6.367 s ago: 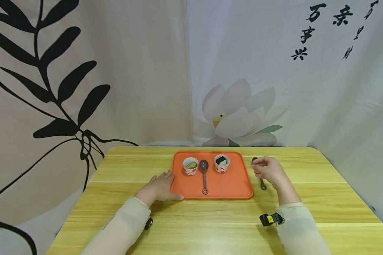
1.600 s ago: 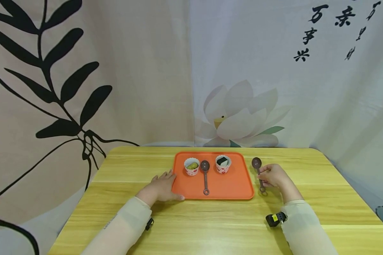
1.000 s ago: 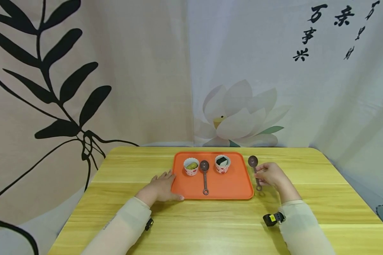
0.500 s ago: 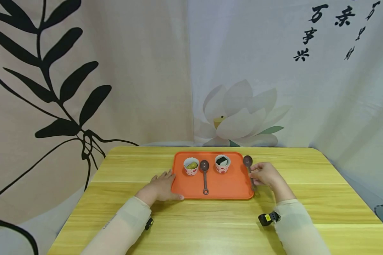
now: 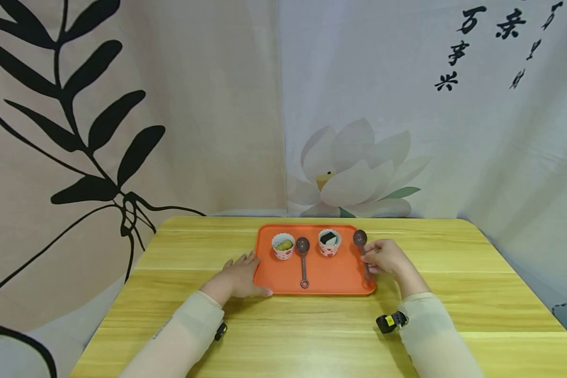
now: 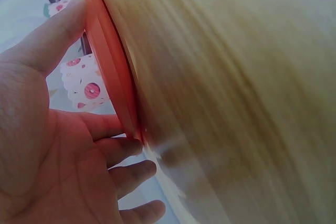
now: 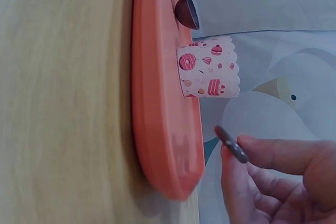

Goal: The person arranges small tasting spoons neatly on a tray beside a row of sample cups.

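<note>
My right hand (image 5: pixel 385 258) pinches a dark brown spoon (image 5: pixel 360 239) by its handle, above the right edge of the orange tray (image 5: pixel 335 281). In the right wrist view the handle (image 7: pixel 231 144) sits between thumb and forefinger, apart from the tray. My left hand (image 5: pixel 238 277) touches the tray's left side with fingers spread and straight, thumb near the front corner. On the tray a second brown spoon (image 5: pixel 304 262) lies between two paper cups. The left cup (image 5: pixel 283 253) holds something yellow-green; the right cup (image 5: pixel 328 250) has a black and white piece in it.
The tray stands on a light wooden table (image 5: pixel 302 336). A curtain (image 5: pixel 217 105) with printed leaves, a lotus and characters hangs behind it. Black wrist cameras (image 5: pixel 391 321) are strapped at the cuffs.
The right hand has picked the spoon up from beside the tray and carried it left, over the tray's right edge. The left hand, cups and other spoon stay put.
</note>
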`<state>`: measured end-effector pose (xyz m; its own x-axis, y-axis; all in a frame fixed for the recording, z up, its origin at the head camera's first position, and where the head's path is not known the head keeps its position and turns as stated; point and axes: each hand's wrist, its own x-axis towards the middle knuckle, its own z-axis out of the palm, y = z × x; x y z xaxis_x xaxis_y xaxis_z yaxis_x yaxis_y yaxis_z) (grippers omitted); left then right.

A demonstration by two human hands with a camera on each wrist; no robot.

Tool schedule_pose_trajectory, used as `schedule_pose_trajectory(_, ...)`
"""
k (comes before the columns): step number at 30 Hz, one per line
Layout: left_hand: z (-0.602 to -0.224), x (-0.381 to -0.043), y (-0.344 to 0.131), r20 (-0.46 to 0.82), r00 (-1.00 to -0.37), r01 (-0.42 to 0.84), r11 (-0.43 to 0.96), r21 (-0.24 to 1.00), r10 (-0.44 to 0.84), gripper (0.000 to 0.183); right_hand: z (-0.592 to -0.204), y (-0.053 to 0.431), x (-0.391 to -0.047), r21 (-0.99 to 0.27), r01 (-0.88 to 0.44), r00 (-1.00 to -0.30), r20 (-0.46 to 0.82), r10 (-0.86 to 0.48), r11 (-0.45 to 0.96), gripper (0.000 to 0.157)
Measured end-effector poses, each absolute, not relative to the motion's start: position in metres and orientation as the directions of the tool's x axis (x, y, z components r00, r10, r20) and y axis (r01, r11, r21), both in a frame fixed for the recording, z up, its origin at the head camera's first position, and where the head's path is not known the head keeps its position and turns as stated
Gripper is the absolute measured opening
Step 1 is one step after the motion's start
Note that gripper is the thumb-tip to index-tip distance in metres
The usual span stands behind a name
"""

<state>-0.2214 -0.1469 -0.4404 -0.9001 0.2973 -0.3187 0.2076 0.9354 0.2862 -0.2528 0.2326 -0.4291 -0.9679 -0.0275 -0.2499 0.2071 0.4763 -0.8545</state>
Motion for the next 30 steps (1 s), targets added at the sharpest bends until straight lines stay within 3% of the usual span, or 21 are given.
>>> schedule_pose_trajectory(30, -0.438, -0.22, -0.146, -0.315, -0.9, 0.2, 0.927, 0.317, 0.302, 0.105, -0.44, 0.213, -0.261, -0.83, 0.269, -0.946, -0.324, -0.031, 0.489, 0.022)
